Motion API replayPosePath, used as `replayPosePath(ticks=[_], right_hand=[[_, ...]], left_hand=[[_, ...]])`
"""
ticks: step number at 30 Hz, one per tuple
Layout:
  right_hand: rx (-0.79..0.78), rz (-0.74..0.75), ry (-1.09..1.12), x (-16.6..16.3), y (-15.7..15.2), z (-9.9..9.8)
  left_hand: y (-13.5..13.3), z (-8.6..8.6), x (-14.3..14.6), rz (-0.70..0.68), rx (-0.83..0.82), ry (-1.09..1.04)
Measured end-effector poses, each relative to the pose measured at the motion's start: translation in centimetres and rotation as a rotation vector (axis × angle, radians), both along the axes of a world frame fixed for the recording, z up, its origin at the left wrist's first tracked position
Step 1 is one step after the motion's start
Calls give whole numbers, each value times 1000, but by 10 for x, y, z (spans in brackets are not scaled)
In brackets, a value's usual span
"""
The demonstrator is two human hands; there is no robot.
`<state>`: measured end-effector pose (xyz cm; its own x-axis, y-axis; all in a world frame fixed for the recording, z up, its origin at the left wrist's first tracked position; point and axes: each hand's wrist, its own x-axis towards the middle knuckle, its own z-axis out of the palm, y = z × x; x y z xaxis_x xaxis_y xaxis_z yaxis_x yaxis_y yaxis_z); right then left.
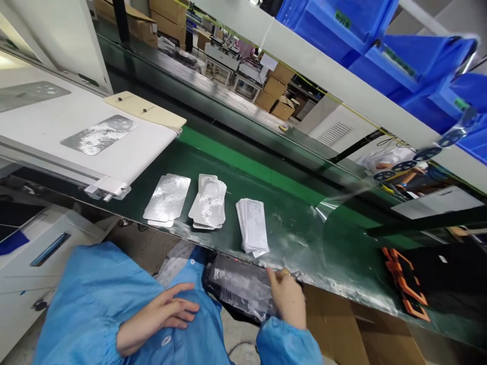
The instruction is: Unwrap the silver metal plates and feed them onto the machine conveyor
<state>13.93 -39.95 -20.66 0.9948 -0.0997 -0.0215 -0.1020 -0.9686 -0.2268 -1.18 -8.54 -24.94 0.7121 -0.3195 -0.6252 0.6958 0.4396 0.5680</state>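
My left hand (163,313) hovers over my blue smock, its fingers loosely spread and nothing in it. At the bench's front edge, my right hand (288,296) has its fingers curled at the right end of a dark box wrapped in clear plastic (243,284); what the fingertips hold, if anything, is hidden. Closest to that hand on the bench is a stack of thin whitish phone-shaped sheets (255,225). Left of it lie a middle stack of silvery sheets (209,203) and a left stack of silvery sheets (168,198), both with camera-hole cutouts.
A white conveyor belt (148,147) at left carries a silvery sheet (98,134). Clear film (327,207) lies on the green bench (297,238). Orange frames (409,284) lie at right, blue bins (342,30) overhead, and a cardboard box (335,319) below. Another person's hand (384,166) shows beyond.
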Motion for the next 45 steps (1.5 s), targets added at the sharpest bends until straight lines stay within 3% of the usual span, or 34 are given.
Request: replayPosePath(ticks=[2, 4, 8, 10, 12, 16, 20, 22, 25, 27, 28, 30, 33, 35, 39, 45], right_hand=[[120, -5, -115, 22, 15, 28], [256, -82, -218, 54, 37, 41], [583, -48, 22, 111, 62, 26], [744, -21, 99, 122, 57, 14], [790, -45, 34, 121, 45, 9], [813, -58, -250, 97, 38, 33], [1023, 111, -135, 34, 84, 61], [1064, 302, 44, -10, 120, 57], [1057, 568, 306, -65, 162, 33], [1022, 579, 304, -81, 169, 21], [1006, 517, 226, -81, 165, 19], [954, 304, -49, -63, 144, 22], [704, -64, -480, 0, 94, 29], [572, -197, -473, 49, 65, 27], [693, -79, 17, 117, 41, 12], [825, 97, 297, 131, 31, 3]], left_hand=[[1, 2, -1, 0, -10, 1], [2, 3, -2, -5, -19, -8], [8, 3, -6, 26, -15, -52], [11, 4, -8, 67, -20, -46], [14, 5, -9, 106, -27, -31], [16, 11, -3, 123, 2, -70], [20, 25, 15, 147, -53, -255], [21, 35, 25, 225, -116, -315], [18, 46, 33, 349, -104, -196], [17, 49, 34, 355, -43, -67], [17, 49, 32, 349, -16, -18], [18, 48, 27, 326, 45, 76], [19, 47, 14, 236, 118, 190], [18, 47, 6, 180, 140, 218], [10, 50, -1, 213, 98, 192], [8, 44, -4, 332, 12, 164]])
